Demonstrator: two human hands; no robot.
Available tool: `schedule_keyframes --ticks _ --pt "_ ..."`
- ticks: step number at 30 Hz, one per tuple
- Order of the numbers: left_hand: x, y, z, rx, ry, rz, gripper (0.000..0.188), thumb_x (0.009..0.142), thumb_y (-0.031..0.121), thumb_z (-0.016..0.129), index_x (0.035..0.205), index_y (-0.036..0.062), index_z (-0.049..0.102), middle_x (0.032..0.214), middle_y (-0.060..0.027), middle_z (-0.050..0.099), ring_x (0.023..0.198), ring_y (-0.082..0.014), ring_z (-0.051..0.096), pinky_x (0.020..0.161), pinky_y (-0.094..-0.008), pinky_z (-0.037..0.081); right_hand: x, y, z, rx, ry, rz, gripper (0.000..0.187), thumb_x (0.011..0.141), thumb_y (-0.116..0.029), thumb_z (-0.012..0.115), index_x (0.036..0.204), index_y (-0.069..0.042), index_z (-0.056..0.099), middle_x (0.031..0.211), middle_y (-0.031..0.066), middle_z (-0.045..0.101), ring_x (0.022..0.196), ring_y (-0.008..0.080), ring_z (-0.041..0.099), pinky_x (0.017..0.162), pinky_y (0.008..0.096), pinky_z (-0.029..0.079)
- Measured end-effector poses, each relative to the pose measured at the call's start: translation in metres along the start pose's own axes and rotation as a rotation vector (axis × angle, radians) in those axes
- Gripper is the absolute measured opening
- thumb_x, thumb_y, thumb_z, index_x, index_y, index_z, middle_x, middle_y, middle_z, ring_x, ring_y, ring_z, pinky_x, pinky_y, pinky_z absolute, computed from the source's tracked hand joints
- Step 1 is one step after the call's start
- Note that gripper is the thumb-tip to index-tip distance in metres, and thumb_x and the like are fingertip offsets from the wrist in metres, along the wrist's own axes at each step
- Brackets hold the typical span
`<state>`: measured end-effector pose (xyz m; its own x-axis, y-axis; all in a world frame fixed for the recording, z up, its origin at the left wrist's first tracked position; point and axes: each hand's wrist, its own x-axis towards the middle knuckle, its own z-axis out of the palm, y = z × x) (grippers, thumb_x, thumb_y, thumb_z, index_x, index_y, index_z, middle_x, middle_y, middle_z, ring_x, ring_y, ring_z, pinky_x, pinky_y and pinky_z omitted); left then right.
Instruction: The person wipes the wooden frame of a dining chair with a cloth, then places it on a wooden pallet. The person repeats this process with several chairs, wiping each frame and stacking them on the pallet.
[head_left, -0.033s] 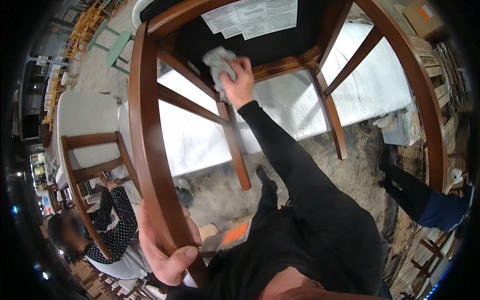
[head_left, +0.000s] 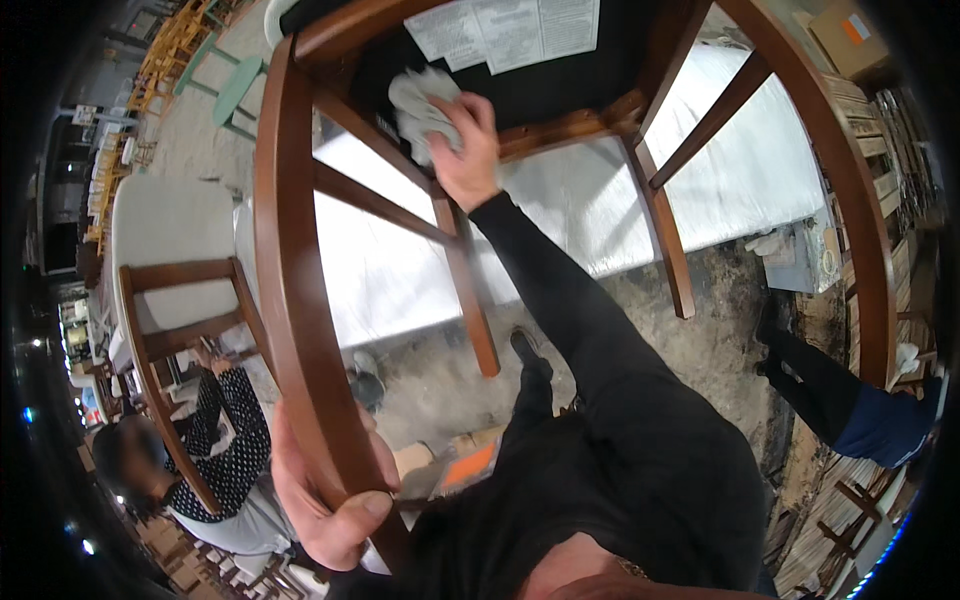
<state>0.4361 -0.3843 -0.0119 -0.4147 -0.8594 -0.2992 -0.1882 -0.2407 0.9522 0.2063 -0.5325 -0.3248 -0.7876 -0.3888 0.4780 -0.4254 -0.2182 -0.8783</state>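
Note:
A brown wooden chair point(head_left: 294, 250) is tipped up in front of me, with its black underside point(head_left: 620, 70) and white printed labels point(head_left: 500, 32) facing me. My left hand point(head_left: 325, 490) is closed around the end of its thick near-left leg, the thumb lying across the wood. Inside the frame, my right hand point(head_left: 468, 150) grips a crumpled whitish-grey cloth point(head_left: 422, 108) by the side rail and dark underside. Whether the cloth presses on the rail or the underside, I cannot tell.
Behind the chair is a surface covered in shiny white sheeting point(head_left: 390, 290). A pale upholstered chair point(head_left: 165, 225) and a seated person in dotted sleeves point(head_left: 235, 410) are at left. Another person in dark blue point(head_left: 885, 425) is at right. A green stool point(head_left: 238, 92) stands far left.
My right hand has moved slightly up and left with the cloth, which now looks more spread out. My left hand keeps its hold on the leg.

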Motion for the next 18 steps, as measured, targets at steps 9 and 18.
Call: schedule_keyframes --ticks 9,18 --pt "0.004 -0.002 0.005 -0.045 0.026 0.014 0.079 0.061 0.023 0.077 0.122 -0.0132 0.042 0.098 -0.0162 0.055 0.057 -0.0178 0.058 0.043 -0.0265 0.05 -0.064 0.075 -0.065 -0.392 -1.239 0.006 0.046 0.082 -0.01 0.064 0.127 -0.017 0.062 0.121 0.0213 0.062 0.115 0.042 0.058 0.093 0.0496 0.049" --pt "0.002 -0.005 -0.002 -0.12 0.031 -0.034 0.099 0.057 0.011 0.077 0.144 -0.0088 0.033 0.106 -0.0175 0.057 0.065 -0.0191 0.062 0.05 -0.0263 0.05 -0.228 -0.033 -0.139 -0.47 -1.293 -0.261 0.038 0.088 -0.022 0.064 0.125 -0.021 0.066 0.135 0.005 0.054 0.117 0.0336 0.05 0.103 0.0472 0.046"
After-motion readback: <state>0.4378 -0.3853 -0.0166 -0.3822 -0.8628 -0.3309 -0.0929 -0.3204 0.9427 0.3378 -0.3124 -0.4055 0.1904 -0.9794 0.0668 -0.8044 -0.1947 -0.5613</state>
